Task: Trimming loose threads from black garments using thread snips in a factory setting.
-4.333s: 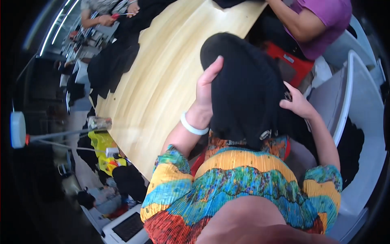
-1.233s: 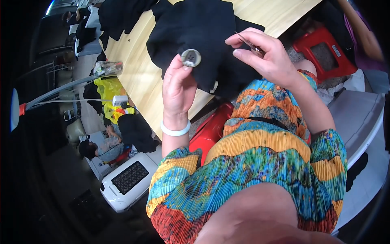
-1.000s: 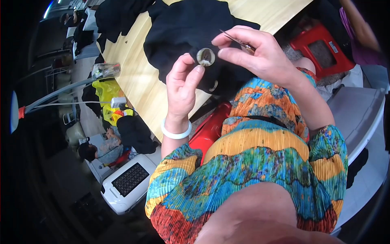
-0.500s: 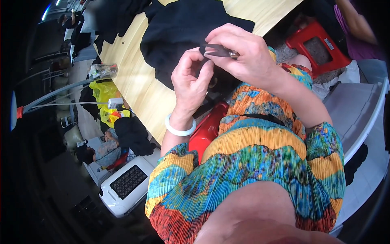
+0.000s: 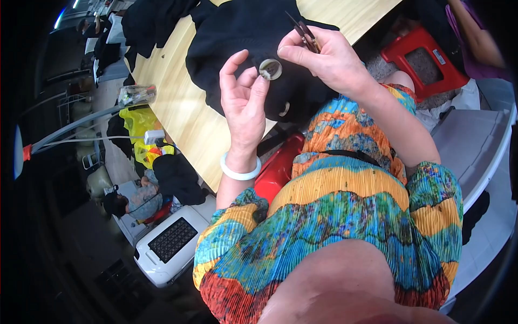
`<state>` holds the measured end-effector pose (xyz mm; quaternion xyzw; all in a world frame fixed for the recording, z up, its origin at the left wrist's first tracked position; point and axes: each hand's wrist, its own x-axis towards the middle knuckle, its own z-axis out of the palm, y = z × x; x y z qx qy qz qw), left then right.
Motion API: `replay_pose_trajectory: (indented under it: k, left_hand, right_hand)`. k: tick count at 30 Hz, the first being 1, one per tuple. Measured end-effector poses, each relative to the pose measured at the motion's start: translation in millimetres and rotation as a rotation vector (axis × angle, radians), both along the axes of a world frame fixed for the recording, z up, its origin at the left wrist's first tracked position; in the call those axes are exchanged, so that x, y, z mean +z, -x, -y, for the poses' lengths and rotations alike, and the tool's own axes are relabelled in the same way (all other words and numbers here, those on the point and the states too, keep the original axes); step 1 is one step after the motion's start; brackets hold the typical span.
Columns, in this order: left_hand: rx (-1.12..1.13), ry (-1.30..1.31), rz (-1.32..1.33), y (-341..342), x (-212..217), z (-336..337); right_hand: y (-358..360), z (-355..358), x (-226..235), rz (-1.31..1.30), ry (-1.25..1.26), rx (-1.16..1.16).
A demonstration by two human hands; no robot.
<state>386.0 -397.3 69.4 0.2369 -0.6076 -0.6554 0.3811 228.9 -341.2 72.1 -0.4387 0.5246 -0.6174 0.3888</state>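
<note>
Between the thumb and fingers of my left hand (image 5: 244,100) is a large round button (image 5: 270,69) with a pale rim and a darker centre. The forefinger of that hand stands away from it. My right hand (image 5: 337,62) is closed on a pair of small dark scissors (image 5: 305,35), blades pointing up and away. Its thumb and forefinger meet in a pinch; whether thread lies there is too small to tell. Under both hands a black garment (image 5: 226,40) spreads over the table, and a second pale button (image 5: 284,109) shows on its near part.
The pale wooden table (image 5: 175,102) runs diagonally across. More black cloth (image 5: 156,24) lies at its far left, beside a clear packet (image 5: 136,95). A red stool (image 5: 423,65) stands at right, near another person's arm (image 5: 475,40). A lamp arm (image 5: 81,127) reaches in from the left.
My hands have drawn apart. The scissors have swung from pointing left at my left fingers to pointing up, and the button now faces me in plain sight.
</note>
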Motion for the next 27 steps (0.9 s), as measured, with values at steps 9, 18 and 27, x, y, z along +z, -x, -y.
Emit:
replay_pose_trajectory:
  k: [9,18,27]
  left_hand:
    - [0.043,0.041,0.053,2.8,0.7,-0.6]
    - [-0.009,0.147,0.127,7.6,-1.5,-1.4]
    - [-0.016,0.049,0.165,9.0,3.4,3.0]
  right_hand:
    - [2.8,1.7,-5.7,0.105,-0.045,0.05]
    - [0.3,8.9,-10.8,0.023,0.076,0.062]
    - [-7.2,11.0,-17.7,-0.292,0.283,-0.159]
